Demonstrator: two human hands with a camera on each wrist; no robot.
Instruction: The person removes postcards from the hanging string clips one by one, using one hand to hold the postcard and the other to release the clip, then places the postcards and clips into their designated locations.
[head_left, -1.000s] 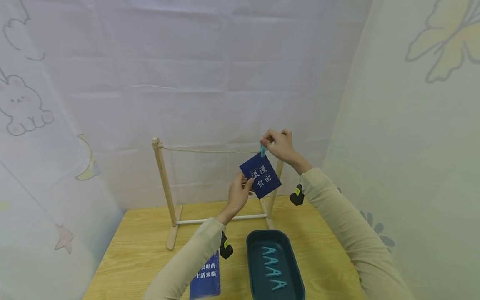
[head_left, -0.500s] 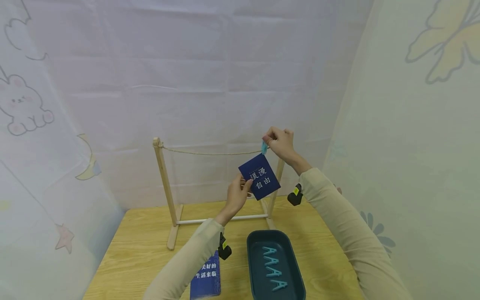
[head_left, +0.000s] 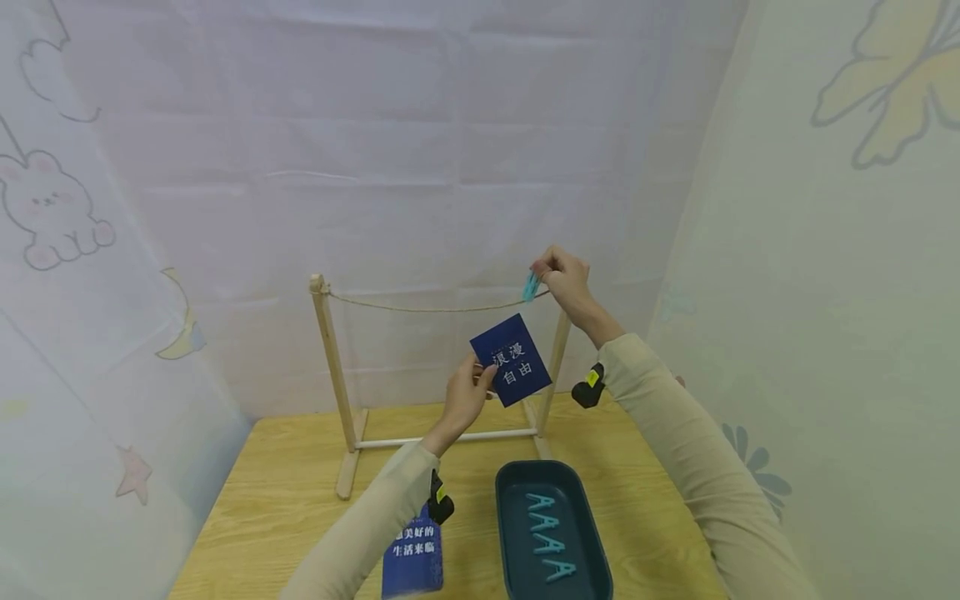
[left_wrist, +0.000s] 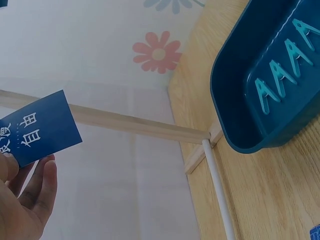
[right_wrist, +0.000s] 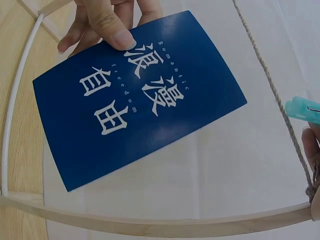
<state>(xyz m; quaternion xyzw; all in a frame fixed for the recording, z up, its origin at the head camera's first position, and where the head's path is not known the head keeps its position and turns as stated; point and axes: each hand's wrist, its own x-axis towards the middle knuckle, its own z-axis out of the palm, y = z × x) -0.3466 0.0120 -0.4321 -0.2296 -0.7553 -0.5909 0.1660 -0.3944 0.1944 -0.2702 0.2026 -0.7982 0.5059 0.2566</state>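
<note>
My left hand (head_left: pixel 465 393) pinches a dark blue card (head_left: pixel 517 367) with white characters by its edge, thumb in front. The card is tilted and hangs in the air just below the rope (right_wrist: pixel 267 72). In my right hand (head_left: pixel 566 279) is a turquoise clothespin (head_left: pixel 531 286), pinched between thumb and finger near the rope's right end. The clothespin's tip meets the rope in the right wrist view; whether it is clipped on, I cannot tell. Card and clothespin are apart.
A wooden frame (head_left: pixel 333 375) with a white crossbar (left_wrist: pixel 220 190) carries the rope. In front stands a dark teal tray (head_left: pixel 504 533) with several turquoise clothespins (head_left: pixel 550 544) in a row. Another blue card (head_left: pixel 414 567) lies on the wooden table (head_left: pixel 247 517), partly behind the left sleeve.
The card has moved down and left, away from the clothespin that overlapped its top corner. My right hand has shifted slightly up and right with the clothespin.
</note>
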